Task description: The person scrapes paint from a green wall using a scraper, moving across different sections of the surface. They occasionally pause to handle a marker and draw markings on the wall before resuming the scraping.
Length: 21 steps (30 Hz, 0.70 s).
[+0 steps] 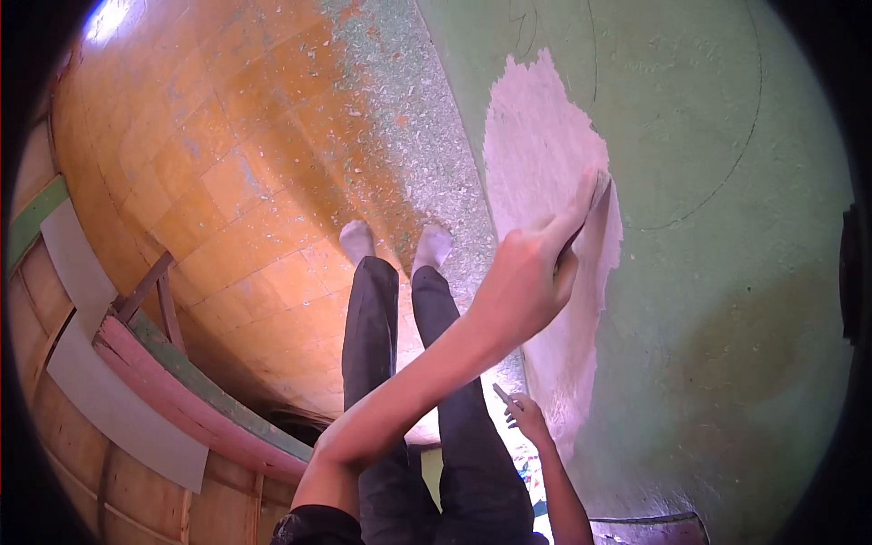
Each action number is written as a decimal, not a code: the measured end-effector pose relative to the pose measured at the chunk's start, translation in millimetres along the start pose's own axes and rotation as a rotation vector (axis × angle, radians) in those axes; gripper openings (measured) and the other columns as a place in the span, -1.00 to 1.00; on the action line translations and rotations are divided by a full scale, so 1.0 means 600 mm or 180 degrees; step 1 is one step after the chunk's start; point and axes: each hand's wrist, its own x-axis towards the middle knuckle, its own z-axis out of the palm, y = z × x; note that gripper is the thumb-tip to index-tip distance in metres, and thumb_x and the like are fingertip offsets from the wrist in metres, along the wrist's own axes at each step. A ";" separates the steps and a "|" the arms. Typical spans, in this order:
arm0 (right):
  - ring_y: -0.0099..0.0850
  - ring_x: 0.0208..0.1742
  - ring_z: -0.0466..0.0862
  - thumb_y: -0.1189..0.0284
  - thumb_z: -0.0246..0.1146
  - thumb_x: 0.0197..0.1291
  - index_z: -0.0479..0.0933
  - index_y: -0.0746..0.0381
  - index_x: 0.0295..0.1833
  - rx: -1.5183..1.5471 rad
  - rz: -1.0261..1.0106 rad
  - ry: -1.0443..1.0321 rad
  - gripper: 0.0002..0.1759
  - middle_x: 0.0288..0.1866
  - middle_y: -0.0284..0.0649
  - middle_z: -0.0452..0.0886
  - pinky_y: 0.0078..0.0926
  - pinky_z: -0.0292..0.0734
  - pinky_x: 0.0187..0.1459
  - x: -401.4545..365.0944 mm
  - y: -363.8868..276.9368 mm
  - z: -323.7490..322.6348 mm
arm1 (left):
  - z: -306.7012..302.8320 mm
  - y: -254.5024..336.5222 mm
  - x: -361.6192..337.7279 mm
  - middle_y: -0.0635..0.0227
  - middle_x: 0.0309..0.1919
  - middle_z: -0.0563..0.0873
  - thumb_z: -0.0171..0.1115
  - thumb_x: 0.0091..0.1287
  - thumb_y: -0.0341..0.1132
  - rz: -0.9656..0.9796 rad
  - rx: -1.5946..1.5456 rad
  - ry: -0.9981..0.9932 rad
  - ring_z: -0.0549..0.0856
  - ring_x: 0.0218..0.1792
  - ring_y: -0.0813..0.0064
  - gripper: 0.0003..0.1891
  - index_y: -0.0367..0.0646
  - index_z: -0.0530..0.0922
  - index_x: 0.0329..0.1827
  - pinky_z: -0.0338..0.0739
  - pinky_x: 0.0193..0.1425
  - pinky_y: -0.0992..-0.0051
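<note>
My left hand [545, 250] reaches across my body to the green wall and is closed on a thin, dark-edged scraper [599, 193]. My fingers hide most of this tool. An index finger lies stretched along it, against the bare whitish patch [536, 127] where the green paint is gone. That patch has ragged edges and runs down the wall behind my hand. Lower down, my right hand [527, 420] hangs beside my thigh, its fingers loosely apart and partly bent. Nothing can be made out clearly in it.
Paint flakes [427, 136] cover the tiled orange floor [227, 191] thickly along the wall's foot. My feet [434, 245] stand among them. At the left is a pink-and-green wooden edge [191, 391] with wooden panelling [150, 495] beside it. Green paint [727, 300] covers the wall further right.
</note>
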 end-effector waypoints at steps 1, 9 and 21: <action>-0.44 -0.30 0.72 0.37 0.16 0.47 0.53 0.33 0.16 -0.0009 -0.0027 -0.0013 -0.70 -0.26 -0.18 0.66 -0.43 0.71 -0.29 -0.001 -0.003 0.001 | -0.002 0.002 -0.001 -0.26 -0.37 0.62 0.05 0.06 -0.71 0.0000 0.0062 -0.0065 0.68 -0.38 -0.19 -0.07 -0.09 0.22 0.64 0.54 -0.16 0.04; -0.42 -0.28 0.72 0.39 0.15 0.47 0.51 0.34 0.19 0.0011 -0.0071 -0.0020 -0.70 -0.26 -0.16 0.66 -0.44 0.71 -0.30 0.002 0.002 0.003 | -0.012 0.013 0.020 -0.26 -0.49 0.57 0.05 0.08 -0.68 -0.0051 0.0076 0.0014 0.68 -0.45 -0.17 -0.12 -0.15 0.23 0.62 0.56 -0.22 0.09; -0.47 -0.32 0.73 0.38 0.16 0.48 0.54 0.29 0.15 0.0015 -0.0094 0.0006 -0.73 -0.28 -0.18 0.68 -0.45 0.72 -0.34 0.007 0.011 -0.009 | -0.065 0.007 0.050 -0.21 -0.45 0.56 0.09 0.13 -0.66 0.0018 0.0458 -0.0357 0.67 -0.46 -0.05 -0.21 -0.08 0.40 0.54 0.56 -0.23 0.18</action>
